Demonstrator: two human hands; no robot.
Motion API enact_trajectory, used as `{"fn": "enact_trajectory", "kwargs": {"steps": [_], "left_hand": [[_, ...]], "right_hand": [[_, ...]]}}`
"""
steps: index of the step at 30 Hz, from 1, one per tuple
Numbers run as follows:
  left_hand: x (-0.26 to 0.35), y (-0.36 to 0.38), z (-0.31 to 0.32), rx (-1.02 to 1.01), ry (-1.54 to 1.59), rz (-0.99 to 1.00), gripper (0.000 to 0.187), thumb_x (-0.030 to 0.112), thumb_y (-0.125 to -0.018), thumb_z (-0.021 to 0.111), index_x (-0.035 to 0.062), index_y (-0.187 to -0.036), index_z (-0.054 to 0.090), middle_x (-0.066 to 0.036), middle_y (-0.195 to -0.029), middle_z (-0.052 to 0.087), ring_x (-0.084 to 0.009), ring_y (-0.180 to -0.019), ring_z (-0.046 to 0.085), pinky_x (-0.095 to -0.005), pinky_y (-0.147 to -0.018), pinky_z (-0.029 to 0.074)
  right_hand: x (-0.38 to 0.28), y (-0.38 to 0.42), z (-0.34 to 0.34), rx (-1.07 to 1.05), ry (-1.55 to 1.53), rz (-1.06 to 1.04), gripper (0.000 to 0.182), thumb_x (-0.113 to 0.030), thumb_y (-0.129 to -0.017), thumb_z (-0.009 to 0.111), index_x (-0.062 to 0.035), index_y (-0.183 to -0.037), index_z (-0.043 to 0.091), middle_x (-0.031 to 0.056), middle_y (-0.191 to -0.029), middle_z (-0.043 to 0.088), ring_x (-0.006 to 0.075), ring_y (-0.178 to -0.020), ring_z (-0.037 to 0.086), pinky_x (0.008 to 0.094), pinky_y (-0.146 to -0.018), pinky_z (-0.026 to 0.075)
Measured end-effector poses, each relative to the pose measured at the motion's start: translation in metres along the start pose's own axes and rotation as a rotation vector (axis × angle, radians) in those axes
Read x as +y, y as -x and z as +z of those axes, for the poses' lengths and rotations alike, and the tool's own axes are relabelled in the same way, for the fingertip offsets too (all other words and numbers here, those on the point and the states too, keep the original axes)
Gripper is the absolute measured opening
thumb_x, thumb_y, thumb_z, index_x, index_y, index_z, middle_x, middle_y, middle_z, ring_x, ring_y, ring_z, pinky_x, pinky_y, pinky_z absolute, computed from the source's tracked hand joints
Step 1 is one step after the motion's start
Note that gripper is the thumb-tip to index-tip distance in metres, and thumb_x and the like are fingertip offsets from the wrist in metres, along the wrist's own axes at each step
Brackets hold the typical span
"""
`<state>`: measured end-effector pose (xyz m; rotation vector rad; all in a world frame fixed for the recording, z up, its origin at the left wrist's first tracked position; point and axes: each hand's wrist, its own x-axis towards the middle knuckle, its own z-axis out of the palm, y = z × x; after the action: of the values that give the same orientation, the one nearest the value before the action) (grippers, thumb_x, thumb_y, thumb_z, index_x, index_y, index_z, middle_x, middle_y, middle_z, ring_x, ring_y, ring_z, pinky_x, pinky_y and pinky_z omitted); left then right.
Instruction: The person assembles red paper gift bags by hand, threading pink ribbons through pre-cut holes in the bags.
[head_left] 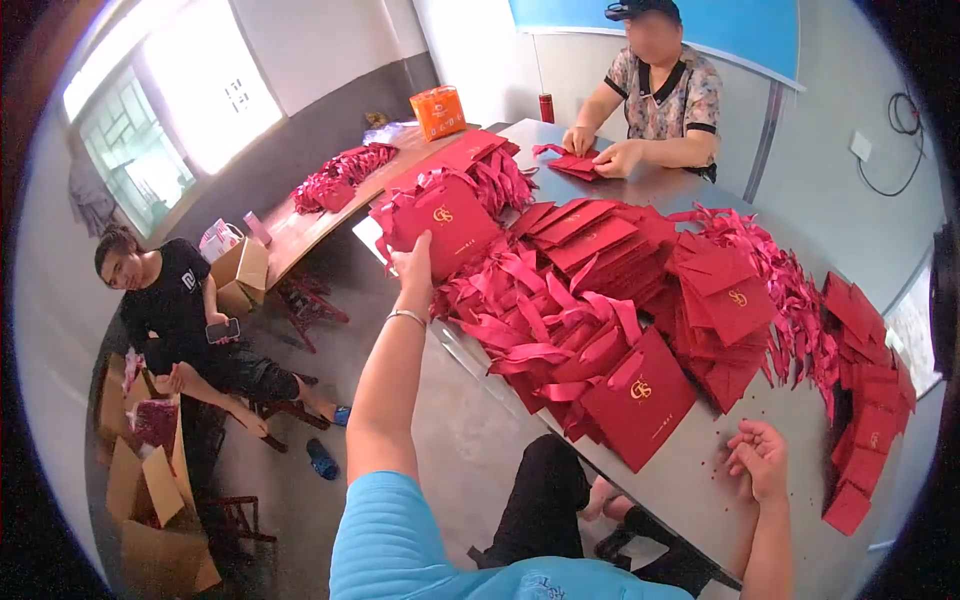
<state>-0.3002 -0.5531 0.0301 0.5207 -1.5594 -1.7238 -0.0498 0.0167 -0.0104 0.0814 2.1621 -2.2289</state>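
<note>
My left hand (412, 258) is stretched out to the far left edge of the table, its fingers closed on the lower corner of a red paper gift bag (445, 225) with a gold logo. Beside it lies a pile of red bags with pink ribbon handles (540, 330). One bag (640, 400) lies face up at the pile's near end. Low over the table's near right part, my right hand (762, 460) is loosely curled with its fingers apart, and nothing shows in it. Small dark bits are scattered around it.
More red bags (725, 300) are stacked across the grey table (690, 490), with a row (870, 420) at the right. Opposite, a person (665, 100) handles a red bag. Another person (180, 310) sits left, holding a phone, near cardboard boxes (160, 500). An orange package (438, 112) stands behind.
</note>
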Motion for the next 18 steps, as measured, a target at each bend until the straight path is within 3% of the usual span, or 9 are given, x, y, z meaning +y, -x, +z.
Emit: {"fn": "enact_trajectory", "kwargs": {"steps": [3,8,9,11,12,13,14,15,18], "left_hand": [[-0.032,-0.031,-0.019,-0.096,0.059,0.028,0.065,0.021,-0.076,0.073,-0.0086,-0.125,0.043,-0.018,-0.116,0.058,-0.0247,-0.097,0.061,-0.0352,-0.083,0.051],[-0.004,-0.002,-0.045,-0.161,0.058,-0.058,0.05,0.015,-0.079,0.071,-0.0049,-0.119,0.048,-0.007,-0.095,0.059,-0.0143,-0.078,0.058,-0.0286,-0.066,0.05],[0.004,0.01,-0.05,-0.181,0.046,0.015,0.044,0.014,-0.08,0.069,-0.004,-0.114,0.049,-0.004,-0.088,0.056,-0.0102,-0.072,0.054,-0.0255,-0.059,0.046],[0.029,0.036,-0.068,-0.207,-0.35,0.253,0.044,0.012,-0.078,0.07,-0.0052,-0.113,0.05,-0.007,-0.096,0.057,-0.0147,-0.078,0.056,-0.0298,-0.068,0.048],[0.053,0.075,-0.061,-0.138,-0.314,0.252,0.035,0.013,-0.083,0.063,-0.0052,-0.112,0.056,-0.013,-0.108,0.059,-0.0211,-0.101,0.056,-0.0346,-0.088,0.045],[0.065,0.097,-0.061,-0.161,-0.494,0.429,0.037,0.008,-0.083,0.06,-0.006,-0.116,0.052,-0.015,-0.114,0.057,-0.0224,-0.104,0.056,-0.0346,-0.093,0.045],[0.052,0.101,-0.063,-0.221,-0.382,0.469,0.037,0.001,-0.084,0.056,-0.0057,-0.12,0.049,-0.015,-0.119,0.055,-0.0239,-0.109,0.056,-0.0344,-0.097,0.043],[0.048,0.121,-0.061,-0.289,-0.254,0.579,0.038,-0.005,-0.084,0.053,-0.005,-0.122,0.048,-0.016,-0.12,0.055,-0.0242,-0.111,0.055,-0.0343,-0.098,0.043],[0.083,0.22,-0.048,-0.495,-0.221,0.767,0.033,-0.006,-0.085,0.051,-0.0039,-0.118,0.051,-0.016,-0.118,0.057,-0.0234,-0.111,0.055,-0.0346,-0.096,0.044]], "right_hand": [[-0.003,0.0,0.001,-0.004,0.046,0.007,0.03,-0.001,-0.085,0.059,0.002,-0.114,0.053,0.0128,-0.086,0.062,0.0128,-0.06,0.059,0.0219,-0.047,0.049],[-0.005,0.003,0.005,0.017,0.083,0.033,0.026,-0.002,-0.086,0.058,0.0024,-0.111,0.054,0.0124,-0.084,0.062,0.0129,-0.06,0.059,0.0222,-0.047,0.049],[-0.009,0.001,0.008,0.031,0.105,0.041,0.024,-0.003,-0.087,0.057,0.0025,-0.109,0.055,0.0118,-0.082,0.062,0.0129,-0.059,0.059,0.0227,-0.048,0.049],[-0.013,0.002,0.007,-0.024,0.131,0.028,0.022,-0.007,-0.088,0.058,0.0017,-0.109,0.055,0.01,-0.08,0.062,0.0132,-0.059,0.058,0.0239,-0.05,0.048],[-0.016,0.003,0.006,-0.059,0.182,0.06,0.023,-0.009,-0.089,0.058,0.0012,-0.109,0.055,0.0094,-0.079,0.062,0.0132,-0.059,0.057,0.0242,-0.051,0.048],[-0.019,0.003,0.003,-0.078,0.232,0.103,0.023,-0.011,-0.09,0.058,0.0008,-0.11,0.055,0.0087,-0.079,0.062,0.0132,-0.059,0.057,0.0245,-0.052,0.048],[-0.02,0.006,0.003,-0.093,0.141,0.022,0.025,-0.01,-0.09,0.059,0.0009,-0.112,0.055,0.0092,-0.084,0.063,0.013,-0.064,0.059,0.0246,-0.055,0.05],[-0.017,0.004,0.0,-0.07,0.14,0.094,0.027,-0.009,-0.09,0.058,0.0015,-0.115,0.054,0.01,-0.091,0.064,0.0135,-0.072,0.061,0.0252,-0.06,0.052],[-0.006,0.001,-0.003,-0.078,0.088,0.024,0.028,-0.008,-0.089,0.062,0.0024,-0.114,0.056,0.0088,-0.088,0.065,0.012,-0.069,0.062,0.0252,-0.058,0.052]]}}
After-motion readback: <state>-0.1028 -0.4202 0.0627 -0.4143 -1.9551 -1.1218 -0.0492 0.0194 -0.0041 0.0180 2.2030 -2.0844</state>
